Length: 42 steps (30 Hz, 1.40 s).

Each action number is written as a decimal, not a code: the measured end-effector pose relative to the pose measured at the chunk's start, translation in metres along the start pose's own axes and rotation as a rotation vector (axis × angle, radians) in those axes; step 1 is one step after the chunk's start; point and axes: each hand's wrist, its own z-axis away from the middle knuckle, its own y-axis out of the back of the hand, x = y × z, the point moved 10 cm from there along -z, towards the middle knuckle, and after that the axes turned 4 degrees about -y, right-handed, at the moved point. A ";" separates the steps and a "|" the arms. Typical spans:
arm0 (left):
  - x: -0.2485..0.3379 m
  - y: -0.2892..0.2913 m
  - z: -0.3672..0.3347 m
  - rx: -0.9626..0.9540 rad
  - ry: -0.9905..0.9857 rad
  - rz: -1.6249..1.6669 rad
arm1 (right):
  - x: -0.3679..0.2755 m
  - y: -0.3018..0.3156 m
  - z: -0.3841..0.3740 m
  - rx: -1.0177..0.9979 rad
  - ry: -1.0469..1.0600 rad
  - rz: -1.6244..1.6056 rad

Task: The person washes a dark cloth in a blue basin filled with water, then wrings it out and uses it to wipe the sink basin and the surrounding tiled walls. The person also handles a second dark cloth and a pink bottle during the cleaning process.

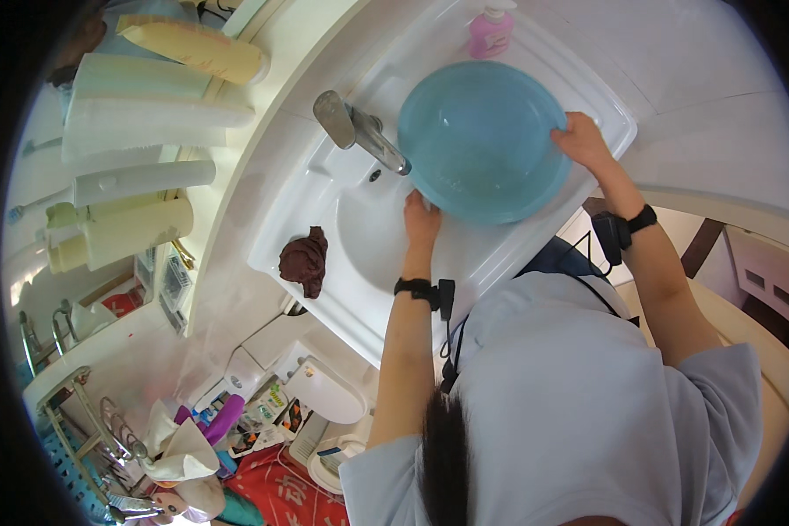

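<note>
A round blue basin (451, 110) sits over the right part of the white sink (364, 237). My right hand (585, 140) grips its right rim, with the thumb on the inside and the other fingers mostly out of sight below. At the near left rim, my left hand (422, 219) is closed on the edge, its fingers partly hidden under the basin. The chrome faucet (359, 131) stands just left of the basin, its spout tip close to the rim. Whether the basin holds water is hard to tell.
A crumpled dark brown cloth (304, 261) lies on the sink's left corner. Behind the basin stands a pink pump bottle (491, 33). Tubes and containers, including a yellow tube (193, 48), line the shelf at upper left. A toilet (324, 390) is at lower left.
</note>
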 end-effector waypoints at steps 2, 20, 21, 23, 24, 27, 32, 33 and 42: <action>0.029 -0.018 -0.002 0.054 -0.247 -0.209 | -0.036 0.036 0.020 0.123 0.029 0.078; 0.031 -0.028 0.018 -0.218 0.053 -0.392 | -0.112 0.081 0.094 0.675 0.410 0.255; 0.026 -0.023 0.019 -0.212 0.063 -0.392 | -0.119 0.083 0.099 0.686 0.458 0.251; 0.020 -0.022 0.021 -0.207 0.080 -0.389 | -0.119 0.092 0.106 0.765 0.551 0.224; 0.021 -0.021 0.021 -0.209 0.088 -0.386 | -0.117 0.095 0.110 0.804 0.596 0.210; 0.023 -0.020 0.020 -0.214 0.088 -0.385 | -0.093 0.109 0.112 0.825 0.569 0.037; 0.021 -0.023 0.018 -0.233 0.080 -0.344 | 0.014 0.116 0.097 0.787 0.024 -0.182; 0.019 -0.024 0.018 -0.230 0.074 -0.338 | 0.041 0.114 0.094 0.759 -0.133 -0.182; 0.019 -0.027 0.018 -0.248 0.039 -0.323 | 0.128 0.109 0.085 0.812 -0.231 -0.293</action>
